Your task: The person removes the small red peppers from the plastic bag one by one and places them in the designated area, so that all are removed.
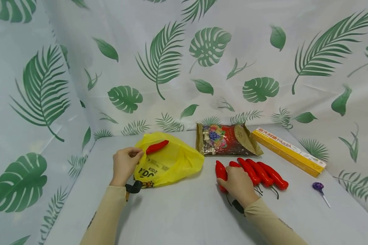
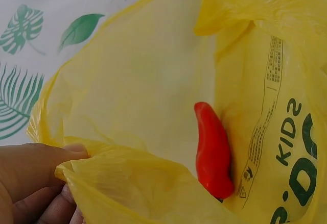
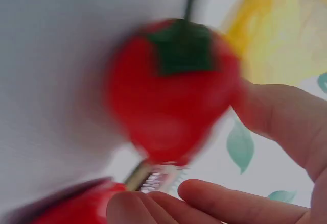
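My left hand point(image 1: 125, 165) pinches the rim of a yellow plastic bag point(image 1: 184, 158) between thumb and fingers, holding its mouth apart. Inside the bag lies one red chili pepper point(image 2: 213, 152), seen through the opening in the left wrist view. To the right, my right hand point(image 1: 240, 185) grips the leftmost red chili pepper point(image 1: 221, 172) of a row, thumb on its near side. The right wrist view shows that pepper's blurred green cap point(image 3: 181, 48) and stem close up. Several more red peppers point(image 1: 260, 173) lie side by side, one partly hidden by the fingers.
Behind the peppers lies a brown and red candy packet point(image 1: 230, 139) with fruit pictures. A long yellow pasta box point(image 1: 288, 151) slants beside it, and a purple lollipop point(image 1: 318, 186) lies at the far right. Leaf-printed white sheeting point(image 1: 171, 102) stands around the table.
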The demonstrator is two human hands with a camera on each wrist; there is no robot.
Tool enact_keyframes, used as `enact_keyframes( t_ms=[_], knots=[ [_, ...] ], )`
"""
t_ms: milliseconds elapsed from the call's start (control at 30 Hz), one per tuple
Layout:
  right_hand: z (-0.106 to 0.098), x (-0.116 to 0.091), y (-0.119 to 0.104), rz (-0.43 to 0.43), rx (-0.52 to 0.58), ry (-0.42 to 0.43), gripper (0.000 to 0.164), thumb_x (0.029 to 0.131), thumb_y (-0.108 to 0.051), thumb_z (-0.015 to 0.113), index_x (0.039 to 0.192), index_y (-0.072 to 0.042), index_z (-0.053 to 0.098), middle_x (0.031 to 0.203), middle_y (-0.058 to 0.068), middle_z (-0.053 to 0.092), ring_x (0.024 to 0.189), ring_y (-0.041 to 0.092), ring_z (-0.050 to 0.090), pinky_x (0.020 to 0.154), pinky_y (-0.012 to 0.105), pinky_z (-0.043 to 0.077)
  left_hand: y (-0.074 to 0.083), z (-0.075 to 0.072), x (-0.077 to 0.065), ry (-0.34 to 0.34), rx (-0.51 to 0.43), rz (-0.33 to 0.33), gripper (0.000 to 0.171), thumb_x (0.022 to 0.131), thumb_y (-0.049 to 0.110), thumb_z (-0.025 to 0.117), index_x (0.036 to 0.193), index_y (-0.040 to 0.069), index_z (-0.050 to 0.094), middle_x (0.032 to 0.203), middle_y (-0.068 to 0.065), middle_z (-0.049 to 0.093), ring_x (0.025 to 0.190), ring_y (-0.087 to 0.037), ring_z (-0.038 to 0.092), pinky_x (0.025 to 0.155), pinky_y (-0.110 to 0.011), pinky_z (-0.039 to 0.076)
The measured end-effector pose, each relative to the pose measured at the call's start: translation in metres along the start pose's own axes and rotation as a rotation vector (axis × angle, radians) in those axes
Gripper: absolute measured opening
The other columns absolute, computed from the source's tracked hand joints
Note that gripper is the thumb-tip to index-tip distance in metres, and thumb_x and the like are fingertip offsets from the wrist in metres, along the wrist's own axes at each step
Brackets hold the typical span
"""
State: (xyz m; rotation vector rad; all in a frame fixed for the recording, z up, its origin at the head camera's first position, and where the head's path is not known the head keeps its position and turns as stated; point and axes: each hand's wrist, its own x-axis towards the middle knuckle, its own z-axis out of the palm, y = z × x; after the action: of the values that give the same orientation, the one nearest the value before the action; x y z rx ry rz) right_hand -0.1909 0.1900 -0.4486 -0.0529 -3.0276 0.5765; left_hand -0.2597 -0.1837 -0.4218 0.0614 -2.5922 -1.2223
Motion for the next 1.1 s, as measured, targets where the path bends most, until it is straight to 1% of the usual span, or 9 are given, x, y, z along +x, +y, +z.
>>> enact_keyframes(
  t_ms=[133, 200, 267, 400, 533, 667, 800, 1000, 1100],
  knots=[
    [-0.01, 0.003, -0.018, -0.085, 0.031, 0.018, 0.041, 0.085, -0.033, 0.085, 0.108, 0.0, 0.074, 0.077, 0.006, 0.07, 0.07, 0.02, 0.06, 0.061, 0.034, 0.055, 0.001, -0.001, 0.002, -0.003, -0.01, -0.012, 0.019, 0.097, 0.024, 0.075, 0.104, 0.008, 0.081, 0.096, -0.013, 0.08, 0.073, -0.018, 0.071, 0.064, -0.028, 0.058],
    [-0.013, 0.009, -0.032, -0.175, 0.106, -0.001, 0.043, 0.086, -0.031, 0.085, 0.114, 0.0, 0.075, 0.086, 0.008, 0.076, 0.075, 0.018, 0.065, 0.068, 0.036, 0.06, 0.001, -0.003, 0.003, 0.005, -0.015, -0.013, 0.019, 0.097, 0.024, 0.076, 0.104, 0.008, 0.081, 0.096, -0.012, 0.08, 0.073, -0.018, 0.071, 0.065, -0.029, 0.059],
    [-0.012, 0.017, -0.049, -0.259, 0.196, -0.057, 0.039, 0.088, -0.028, 0.083, 0.117, -0.002, 0.076, 0.095, 0.01, 0.078, 0.08, 0.017, 0.069, 0.074, 0.036, 0.062, 0.001, -0.004, 0.004, 0.007, -0.025, -0.01, 0.019, 0.096, 0.024, 0.076, 0.105, 0.008, 0.081, 0.096, -0.012, 0.08, 0.073, -0.017, 0.072, 0.065, -0.029, 0.06],
    [0.003, 0.037, -0.089, -0.41, 0.302, -0.164, 0.038, 0.091, -0.023, 0.081, 0.123, -0.002, 0.074, 0.113, 0.012, 0.078, 0.094, 0.02, 0.074, 0.084, 0.038, 0.063, 0.001, -0.002, 0.003, 0.002, -0.047, -0.003, 0.018, 0.096, 0.023, 0.077, 0.104, 0.008, 0.081, 0.094, -0.011, 0.08, 0.07, -0.015, 0.072, 0.063, -0.027, 0.058],
    [0.028, 0.066, -0.123, -0.515, 0.281, -0.2, 0.043, 0.094, -0.021, 0.078, 0.131, -0.001, 0.07, 0.126, 0.015, 0.075, 0.112, 0.03, 0.072, 0.099, 0.046, 0.059, 0.003, 0.005, 0.0, 0.0, -0.075, 0.004, 0.016, 0.095, 0.022, 0.078, 0.102, 0.008, 0.081, 0.091, -0.009, 0.08, 0.067, -0.013, 0.071, 0.062, -0.026, 0.058],
    [0.056, 0.095, -0.149, -0.549, 0.25, -0.226, 0.045, 0.094, -0.02, 0.078, 0.134, -0.001, 0.068, 0.131, 0.016, 0.073, 0.121, 0.034, 0.069, 0.105, 0.05, 0.055, 0.004, 0.011, -0.003, -0.009, -0.109, 0.01, 0.014, 0.094, 0.022, 0.078, 0.1, 0.009, 0.082, 0.088, -0.007, 0.08, 0.067, -0.012, 0.07, 0.062, -0.026, 0.059],
    [0.081, 0.121, -0.168, -0.55, 0.238, -0.21, 0.039, 0.094, -0.017, 0.077, 0.13, -0.005, 0.07, 0.127, 0.011, 0.075, 0.12, 0.029, 0.069, 0.108, 0.046, 0.054, 0.003, 0.013, -0.004, -0.001, -0.121, 0.029, 0.012, 0.093, 0.021, 0.08, 0.097, 0.01, 0.082, 0.086, -0.006, 0.079, 0.064, -0.01, 0.069, 0.06, -0.025, 0.058],
    [0.103, 0.144, -0.183, -0.508, 0.281, -0.119, 0.041, 0.096, -0.023, 0.075, 0.135, -0.014, 0.065, 0.124, 0.007, 0.073, 0.114, 0.027, 0.068, 0.11, 0.044, 0.052, 0.003, 0.009, -0.004, 0.013, -0.115, 0.035, 0.01, 0.092, 0.021, 0.081, 0.096, 0.012, 0.082, 0.085, -0.003, 0.079, 0.063, -0.009, 0.067, 0.058, -0.025, 0.056],
    [0.113, 0.154, -0.19, -0.514, 0.256, -0.066, 0.044, 0.096, -0.027, 0.075, 0.136, -0.016, 0.062, 0.123, 0.006, 0.072, 0.112, 0.025, 0.067, 0.108, 0.043, 0.052, 0.001, 0.004, -0.003, 0.024, -0.105, 0.032, 0.01, 0.092, 0.02, 0.081, 0.096, 0.011, 0.082, 0.086, -0.003, 0.079, 0.063, -0.009, 0.067, 0.059, -0.024, 0.057]
  ],
)
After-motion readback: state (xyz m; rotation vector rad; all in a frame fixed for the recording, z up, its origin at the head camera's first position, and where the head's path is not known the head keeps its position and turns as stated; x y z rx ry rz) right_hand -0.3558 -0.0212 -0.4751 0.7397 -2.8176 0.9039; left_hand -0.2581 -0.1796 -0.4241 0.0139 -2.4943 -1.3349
